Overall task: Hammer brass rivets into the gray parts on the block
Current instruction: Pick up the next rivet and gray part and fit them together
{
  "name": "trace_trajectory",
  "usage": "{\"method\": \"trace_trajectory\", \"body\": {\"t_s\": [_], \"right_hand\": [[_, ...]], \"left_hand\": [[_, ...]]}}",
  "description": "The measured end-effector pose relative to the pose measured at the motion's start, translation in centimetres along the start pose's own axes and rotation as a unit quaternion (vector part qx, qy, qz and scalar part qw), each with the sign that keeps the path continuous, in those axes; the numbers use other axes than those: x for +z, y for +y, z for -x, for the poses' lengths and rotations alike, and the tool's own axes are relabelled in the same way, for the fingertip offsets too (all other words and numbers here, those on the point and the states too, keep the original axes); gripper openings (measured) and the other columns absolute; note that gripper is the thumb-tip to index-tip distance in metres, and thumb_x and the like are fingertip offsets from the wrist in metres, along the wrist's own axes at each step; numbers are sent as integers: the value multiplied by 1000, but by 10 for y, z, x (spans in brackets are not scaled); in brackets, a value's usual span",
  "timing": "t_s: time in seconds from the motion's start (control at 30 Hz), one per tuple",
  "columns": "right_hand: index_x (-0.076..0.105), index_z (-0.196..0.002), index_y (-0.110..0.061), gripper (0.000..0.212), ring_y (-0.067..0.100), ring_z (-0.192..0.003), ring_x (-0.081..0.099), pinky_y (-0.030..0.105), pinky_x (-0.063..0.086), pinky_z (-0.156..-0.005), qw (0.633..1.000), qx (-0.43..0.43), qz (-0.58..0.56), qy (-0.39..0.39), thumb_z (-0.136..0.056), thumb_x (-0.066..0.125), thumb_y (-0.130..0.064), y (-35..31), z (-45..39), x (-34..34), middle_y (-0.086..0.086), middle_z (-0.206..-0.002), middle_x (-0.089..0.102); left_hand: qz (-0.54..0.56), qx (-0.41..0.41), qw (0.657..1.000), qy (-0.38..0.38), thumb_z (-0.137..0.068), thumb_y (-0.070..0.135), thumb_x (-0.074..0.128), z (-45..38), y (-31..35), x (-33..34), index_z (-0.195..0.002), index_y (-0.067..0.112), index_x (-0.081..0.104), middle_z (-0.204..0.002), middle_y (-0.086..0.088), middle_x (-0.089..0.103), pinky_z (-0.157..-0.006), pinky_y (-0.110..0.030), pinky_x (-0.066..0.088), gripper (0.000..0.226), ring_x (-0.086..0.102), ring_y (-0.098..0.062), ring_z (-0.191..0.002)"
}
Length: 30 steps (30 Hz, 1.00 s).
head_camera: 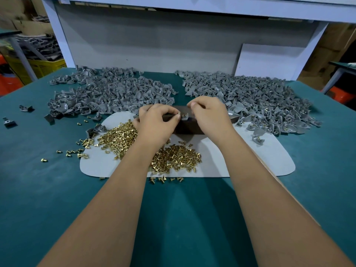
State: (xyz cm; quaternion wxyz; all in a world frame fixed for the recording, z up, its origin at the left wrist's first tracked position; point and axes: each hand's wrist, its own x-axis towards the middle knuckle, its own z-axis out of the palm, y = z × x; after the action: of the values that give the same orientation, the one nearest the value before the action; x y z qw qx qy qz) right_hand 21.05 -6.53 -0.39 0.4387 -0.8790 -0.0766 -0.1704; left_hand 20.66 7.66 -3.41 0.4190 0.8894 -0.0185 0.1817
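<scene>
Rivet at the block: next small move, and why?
Probably seat the rivet into the gray part on the block. The left hand pinches the rivet just beside the part, the right hand seems to steady that part, and no hammer is visible, so insertion likely comes before any striking.

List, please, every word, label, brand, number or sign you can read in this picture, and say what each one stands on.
None: no readable text shows anywhere.
The gray parts, the brass rivets, the dark block, the pale mat and the green table carry no visible lettering.
The white panel at the back is blank.
The yellow crate and cardboard boxes at the left are too blurred to show any print.
</scene>
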Motion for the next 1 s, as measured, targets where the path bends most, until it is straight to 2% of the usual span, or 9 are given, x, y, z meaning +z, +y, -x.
{"method": "trace_trajectory", "body": {"t_s": [0.1,0.2,0.3,0.43,0.63,0.73,0.83,0.93,1.0], "right_hand": [[71,-88,-17,23,11,-89,60,32,49,-85,1000,19,-23,1,-93,49,-15,3,0,0,-7,-87,67],[70,-80,-21,11,7,-78,58,26,46,-75,1000,-8,-1,-11,-88,62,-19,4,0,5,-13,-77,63],[70,-76,-22,7,5,-71,57,26,48,-72,1000,-17,23,-6,-83,70,-20,5,-1,9,-13,-72,61],[68,-73,-23,11,10,-71,56,28,47,-68,999,-9,35,4,-82,70,-18,3,-1,11,-10,-71,60],[61,-63,-26,21,14,-73,57,24,43,-61,994,46,94,-2,-80,71,-18,-11,-5,12,-10,-68,60],[64,-66,-23,14,12,-69,55,19,35,-51,991,81,110,-12,-77,72,-19,-19,-8,11,-6,-70,62],[70,-73,-20,4,16,-72,58,20,36,-51,989,93,111,-18,-76,72,-17,-24,-10,9,-3,-72,64],[68,-72,-22,8,16,-73,57,21,36,-53,989,88,115,-7,-79,71,-20,-23,-6,11,-4,-73,63],[64,-73,-24,12,18,-78,59,24,41,-60,991,76,110,5,-84,68,-21,-19,-1,14,-2,-78,64]], "left_hand": [[2,0,1000,-1,-90,40,66,0,0,0,-81,45,61,-103,24,52,-100,-41,16,11,29,-16,-129],[-1,4,1000,2,-90,40,66,0,0,-1,-82,45,61,-103,23,53,-98,-40,17,10,29,-16,-129],[1,7,1000,3,-90,40,66,0,0,-1,-84,45,62,-103,22,53,-95,-39,17,8,30,-17,-129],[1,7,1000,1,-90,41,66,0,0,-1,-84,45,62,-103,22,52,-92,-36,15,8,30,-17,-129],[5,-7,1000,-1,-90,39,66,0,1,0,-84,45,62,-103,24,51,-88,-33,12,9,29,-16,-128],[10,-11,1000,-4,-91,37,65,0,1,-1,-86,46,64,-105,25,52,-85,-32,11,10,29,-17,-129],[7,-7,1000,-3,-92,36,65,0,0,-1,-92,45,67,-105,24,52,-84,-32,11,9,29,-17,-128],[5,-9,1000,0,-91,37,66,0,0,0,-96,40,72,-108,23,55,-85,-33,12,8,29,-16,-129],[6,-13,1000,5,-90,38,67,0,1,0,-92,40,71,-107,23,56,-88,-34,13,5,29,-14,-129]]}}
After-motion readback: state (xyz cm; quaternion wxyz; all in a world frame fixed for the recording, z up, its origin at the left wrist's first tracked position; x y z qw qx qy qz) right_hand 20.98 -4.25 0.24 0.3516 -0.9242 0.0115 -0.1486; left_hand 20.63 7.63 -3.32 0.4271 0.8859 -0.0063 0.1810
